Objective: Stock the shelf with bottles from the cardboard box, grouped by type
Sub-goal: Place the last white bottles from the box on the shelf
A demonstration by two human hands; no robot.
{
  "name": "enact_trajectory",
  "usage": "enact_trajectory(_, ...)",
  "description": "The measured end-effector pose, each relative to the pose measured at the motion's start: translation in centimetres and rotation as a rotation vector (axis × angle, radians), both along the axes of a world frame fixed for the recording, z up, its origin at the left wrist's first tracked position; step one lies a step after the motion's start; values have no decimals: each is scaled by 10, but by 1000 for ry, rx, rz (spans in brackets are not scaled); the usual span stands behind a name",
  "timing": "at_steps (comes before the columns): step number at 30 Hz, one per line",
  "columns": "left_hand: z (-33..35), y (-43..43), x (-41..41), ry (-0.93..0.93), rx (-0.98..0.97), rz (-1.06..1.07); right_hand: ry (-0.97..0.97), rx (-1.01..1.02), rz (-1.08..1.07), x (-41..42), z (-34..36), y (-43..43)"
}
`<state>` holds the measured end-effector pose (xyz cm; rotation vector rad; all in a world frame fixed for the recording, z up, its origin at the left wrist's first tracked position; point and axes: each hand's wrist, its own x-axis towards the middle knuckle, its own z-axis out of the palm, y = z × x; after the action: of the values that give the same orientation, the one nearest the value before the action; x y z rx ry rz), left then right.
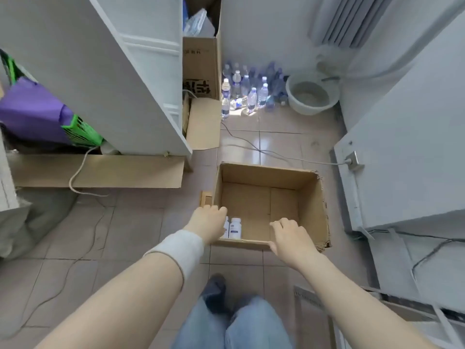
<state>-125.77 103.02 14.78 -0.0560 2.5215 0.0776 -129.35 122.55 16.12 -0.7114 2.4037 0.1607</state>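
We see both arms bare, stretched forward and down; left forearm point(141, 280) carries white band point(181, 250) just behind wrist; left hand point(207, 221) palm down, fingers curled downward, tips hidden from us, grip unclear; right forearm point(339, 293) angled inward; right hand point(289, 236) palm down, fingers loosely bent, thumb pointing left; we spot nothing in it; hands apart.
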Motion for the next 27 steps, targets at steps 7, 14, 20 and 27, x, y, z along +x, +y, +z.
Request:
enact_trajectory(7, -116, 1, -59, -197, 77, 93, -360, -43, -170, -52, -131, -19)
enact_trajectory(14, -236, -16, -132, -348, -60, -303, -663, -62, -452, -81, -252, -47)
enact_trajectory(20, -313, -16, -160, -676, -39, -383, -807, -116, -706, -86, -330, -76)
enact_trajectory(27, -334, -10, -151, -832, 159, -81, -841, -123, -834, -85, -345, -78)
